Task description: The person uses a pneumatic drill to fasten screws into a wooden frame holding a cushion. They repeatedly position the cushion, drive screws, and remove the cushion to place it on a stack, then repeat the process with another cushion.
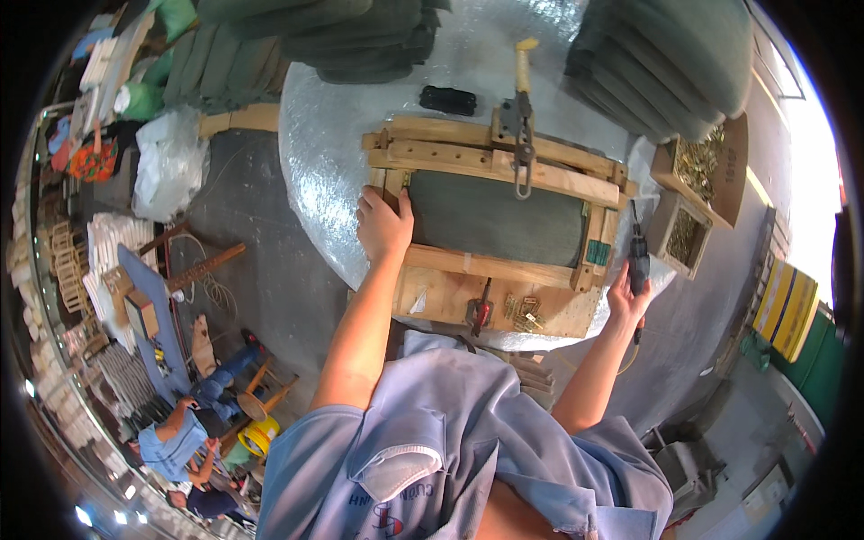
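A dark grey-green panel [499,216] lies flat inside a light wooden frame [490,263] on the round table. My left hand [385,223] is closed over the frame's left end, thumb near the panel's corner. Beyond the frame's right end, my right hand [628,297] grips a black electric screwdriver [639,261], its thin bit pointing away from me and apart from the frame. Over the frame's far bar stands a metal toggle clamp [522,135] with a yellow handle. Small brass hinges [524,313] and a red-handled tool [481,310] lie on the near board.
Stacks of dark green panels [661,63] stand at the table's far side, around a small black object [448,100]. Two open boxes [677,236] of brass-coloured parts sit at the right. On the far left, a person [175,441] sits near a blue bench [153,315].
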Demonstrator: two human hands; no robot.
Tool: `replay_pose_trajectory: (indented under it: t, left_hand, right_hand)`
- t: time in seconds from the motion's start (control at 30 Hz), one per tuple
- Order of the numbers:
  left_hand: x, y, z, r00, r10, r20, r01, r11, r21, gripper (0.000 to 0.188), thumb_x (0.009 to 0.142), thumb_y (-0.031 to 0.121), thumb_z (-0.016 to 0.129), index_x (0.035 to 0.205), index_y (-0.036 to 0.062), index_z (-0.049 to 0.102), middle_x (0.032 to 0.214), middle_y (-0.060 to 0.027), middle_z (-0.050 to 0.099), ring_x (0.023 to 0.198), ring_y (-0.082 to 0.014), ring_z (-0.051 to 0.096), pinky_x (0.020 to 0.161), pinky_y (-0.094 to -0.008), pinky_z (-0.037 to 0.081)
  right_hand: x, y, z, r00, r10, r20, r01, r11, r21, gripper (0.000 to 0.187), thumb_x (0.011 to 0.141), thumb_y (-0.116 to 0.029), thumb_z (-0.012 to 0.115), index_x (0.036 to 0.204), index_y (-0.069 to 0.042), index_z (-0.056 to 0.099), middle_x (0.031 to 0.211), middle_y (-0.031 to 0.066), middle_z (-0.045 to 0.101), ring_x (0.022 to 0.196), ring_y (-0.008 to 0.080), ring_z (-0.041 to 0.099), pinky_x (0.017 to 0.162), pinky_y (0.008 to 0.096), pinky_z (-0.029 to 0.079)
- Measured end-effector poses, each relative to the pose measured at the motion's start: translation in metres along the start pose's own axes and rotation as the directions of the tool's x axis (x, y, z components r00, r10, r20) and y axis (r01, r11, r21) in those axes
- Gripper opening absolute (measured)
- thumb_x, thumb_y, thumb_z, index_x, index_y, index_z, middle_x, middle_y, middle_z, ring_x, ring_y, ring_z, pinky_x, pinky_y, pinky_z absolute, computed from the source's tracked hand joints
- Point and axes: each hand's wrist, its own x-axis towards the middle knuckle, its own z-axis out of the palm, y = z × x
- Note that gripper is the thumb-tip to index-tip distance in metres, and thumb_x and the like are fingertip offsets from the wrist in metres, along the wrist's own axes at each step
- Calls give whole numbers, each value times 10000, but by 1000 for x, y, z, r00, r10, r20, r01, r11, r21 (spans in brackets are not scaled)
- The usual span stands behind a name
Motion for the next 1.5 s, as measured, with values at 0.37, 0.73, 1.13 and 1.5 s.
replay_pose_trajectory:
  t: [0.37, 0.73, 1.13, 1.5]
  left_hand:
    - [6, 6, -23, 981, -111, 156, 133, 982, -136, 707, 1019, 492, 610, 1450, -54, 485, 1298, -250, 650, 1179, -429, 664, 926, -592, 555]
    - [-4, 4, -25, 989, -123, 79, 134, 981, -140, 771, 1010, 512, 656, 1525, -28, 464, 1318, -183, 634, 1194, -367, 646, 941, -550, 529]
    - [-6, 2, -23, 990, -117, 81, 134, 961, -243, 744, 1023, 490, 652, 1534, -14, 454, 1345, -166, 623, 1225, -345, 626, 922, -559, 530]
    - [-5, -8, -14, 989, -121, 89, 140, 956, -258, 764, 998, 495, 676, 1534, -8, 467, 1392, -155, 612, 1237, -336, 619, 912, -553, 549]
  right_hand:
    - [-65, 149, 192, 823, -36, 566, 508, 492, -707, 331, 1077, -274, 648, 1318, -47, 662, 1314, 115, 695, 1234, 272, 660, 1116, 439, 521]
    - [28, 426, 400, 429, 348, 834, 903, -172, -393, 575, 1035, -341, 712, 1489, -9, 596, 1451, 181, 647, 1323, 340, 621, 1142, 438, 465]
    - [39, 405, 384, 732, 429, 529, 636, -153, -756, 318, 1005, -394, 780, 1012, -89, 690, 765, -17, 511, 627, 120, 500, 546, 299, 411]
    - [-153, 220, 213, 357, 334, 872, 872, 217, -439, 212, 1104, -283, 587, 1045, -88, 646, 995, 36, 593, 913, 173, 598, 865, 373, 519]
